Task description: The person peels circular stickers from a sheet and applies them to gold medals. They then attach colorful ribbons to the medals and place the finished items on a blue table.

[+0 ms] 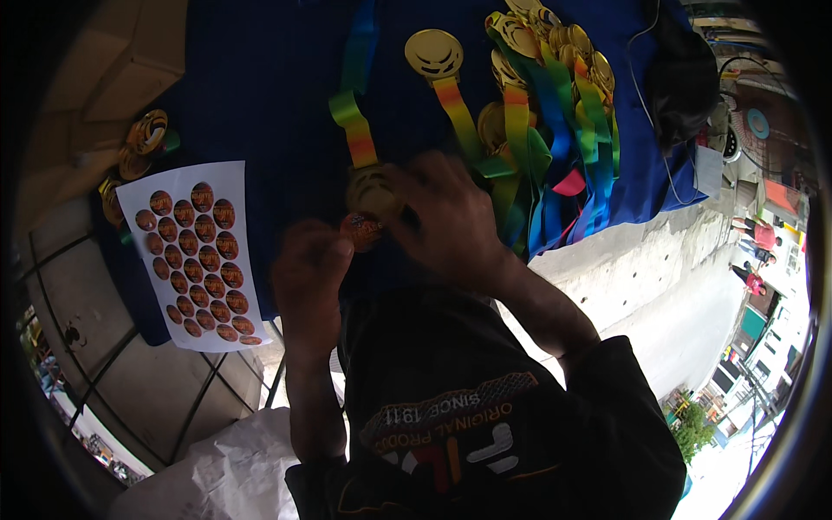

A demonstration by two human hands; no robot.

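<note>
My left hand (310,264) is closed in a pinch on a round orange-and-dark sticker (360,231). The sticker is just below a gold medal (373,191); I cannot tell whether they touch. The fingers of my right hand (452,217) grip the medal's right side and hide part of it. From the medal a rainbow ribbon (358,130) runs up across the cloth. Beside my left hand lies a white sheet of round stickers (192,260). Another gold medal (433,54) rests above my right hand, its ribbon trailing down.
A heap of gold medals (555,43) with rainbow ribbons lies at the right of the blue cloth (277,78). More medals (139,143) sit at the left by cardboard boxes (139,65). A black bag (685,91) is at the far right. People (754,251) are in the street.
</note>
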